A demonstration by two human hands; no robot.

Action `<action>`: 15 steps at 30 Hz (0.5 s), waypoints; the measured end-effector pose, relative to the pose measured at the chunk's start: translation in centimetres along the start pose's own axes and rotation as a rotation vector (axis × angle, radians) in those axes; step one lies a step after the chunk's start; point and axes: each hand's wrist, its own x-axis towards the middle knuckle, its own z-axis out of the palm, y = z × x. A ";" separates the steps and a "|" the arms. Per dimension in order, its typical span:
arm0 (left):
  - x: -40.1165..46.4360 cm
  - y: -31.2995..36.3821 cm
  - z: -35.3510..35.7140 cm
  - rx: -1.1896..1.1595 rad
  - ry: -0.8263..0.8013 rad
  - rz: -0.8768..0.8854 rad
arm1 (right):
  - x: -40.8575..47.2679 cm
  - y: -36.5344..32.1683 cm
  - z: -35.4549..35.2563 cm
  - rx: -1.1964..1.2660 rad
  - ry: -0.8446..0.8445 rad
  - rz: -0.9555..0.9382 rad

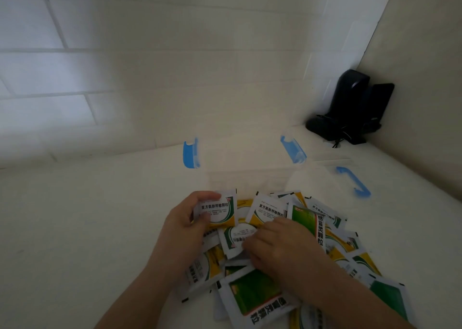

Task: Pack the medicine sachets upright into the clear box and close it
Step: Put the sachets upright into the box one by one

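White table pushed into a corner, pale tiled wall behind, and some black device parked in the far right corner. Pretty dim lighting overall.

Clear box sits open toward the back of the table, really hard to make out except for its blue latches, one on each end. Its lid seems to be lying just to the right with a blue handle on it, but it's see-through so I can't be sure of the edges.

Pile of sachets is dumped in front of the box, all lying flat and overlapping, white-yellow-green ones and bigger green ones.

Left hand is pinching a sachet by its left edge, lifted a bit at the pile's near-left. Right hand is palm down on the pile, fingers curled into the packets; can't tell if it's got hold of one.
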 end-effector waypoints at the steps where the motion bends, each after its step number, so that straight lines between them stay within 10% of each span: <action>1: 0.0 0.0 -0.1 -0.009 0.003 -0.003 | -0.1 0.3 -0.3 0.055 0.057 0.034; 8: -0.8 1.7 0.2 -0.177 -0.130 0.017 | 0.3 1.8 -3.6 0.786 0.265 0.141; 12: -1.5 1.9 0.9 -0.213 -0.489 -0.008 | 1.1 1.3 -1.4 0.783 0.148 0.173; 15: -1.1 1.4 1.1 -0.119 -0.395 0.030 | 1.3 1.5 -1.1 0.828 0.203 0.248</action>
